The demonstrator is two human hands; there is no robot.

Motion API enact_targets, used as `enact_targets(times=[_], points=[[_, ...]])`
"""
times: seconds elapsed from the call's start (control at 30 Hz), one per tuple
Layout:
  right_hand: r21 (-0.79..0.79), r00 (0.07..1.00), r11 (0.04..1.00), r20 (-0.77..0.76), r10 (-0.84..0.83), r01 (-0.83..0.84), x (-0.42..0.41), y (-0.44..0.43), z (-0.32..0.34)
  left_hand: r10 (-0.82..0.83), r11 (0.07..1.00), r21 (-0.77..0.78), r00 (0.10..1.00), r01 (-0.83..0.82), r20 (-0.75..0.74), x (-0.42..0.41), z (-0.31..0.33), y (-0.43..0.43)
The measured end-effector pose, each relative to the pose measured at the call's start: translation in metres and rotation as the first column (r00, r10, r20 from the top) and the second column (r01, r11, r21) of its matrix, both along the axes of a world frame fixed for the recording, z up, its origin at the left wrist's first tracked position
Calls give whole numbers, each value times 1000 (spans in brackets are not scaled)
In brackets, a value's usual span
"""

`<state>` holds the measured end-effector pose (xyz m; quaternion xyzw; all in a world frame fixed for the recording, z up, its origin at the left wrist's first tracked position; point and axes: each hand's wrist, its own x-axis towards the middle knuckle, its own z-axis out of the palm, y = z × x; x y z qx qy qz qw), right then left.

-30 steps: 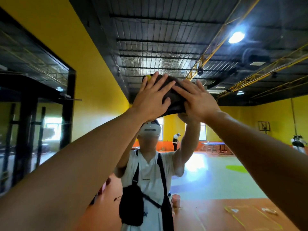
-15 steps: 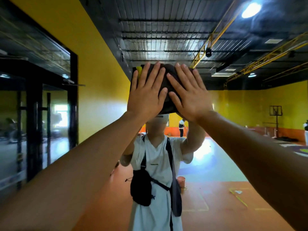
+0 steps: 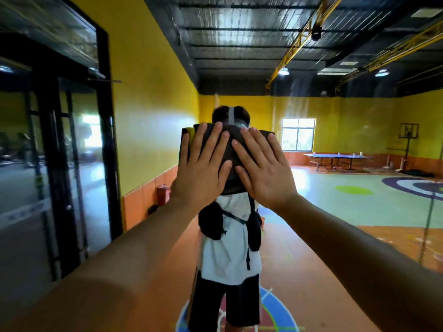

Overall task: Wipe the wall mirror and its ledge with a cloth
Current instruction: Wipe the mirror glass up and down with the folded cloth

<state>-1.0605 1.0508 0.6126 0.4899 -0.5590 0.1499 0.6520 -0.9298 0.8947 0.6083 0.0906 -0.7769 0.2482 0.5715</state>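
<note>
In the head view, the left hand (image 3: pixel 201 173) and right hand (image 3: pixel 262 171) are lying open, fingers spread, pressing a dark cloth (image 3: pixel 229 146) flat against the wall mirror (image 3: pixel 335 188), side by side at centre, neither gripping it

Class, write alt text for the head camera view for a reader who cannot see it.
Both hands, left hand and right hand, press a dark cloth flat against a wall mirror. The mirror reflects the person and a yellow-walled hall.
</note>
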Motion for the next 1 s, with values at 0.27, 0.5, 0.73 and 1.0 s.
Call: enact_targets(times=[0.27,0.5,0.73,1.0], points=[[116,997,992,51,-63,56,7,8,-164,-60,998,23,996,59,58,5,-169,-1],[285,989,955,95,-115,83,13,14,-357,-105,994,37,969,99,223,21,-363,-9],[463,978,883,138,-154,74,29,26,-528,-152,988,80,948,135,278,35,-543,-12],[618,947,785,233,-222,32,37,47,-657,-171,985,57,915,161,364,47,-684,-12]])
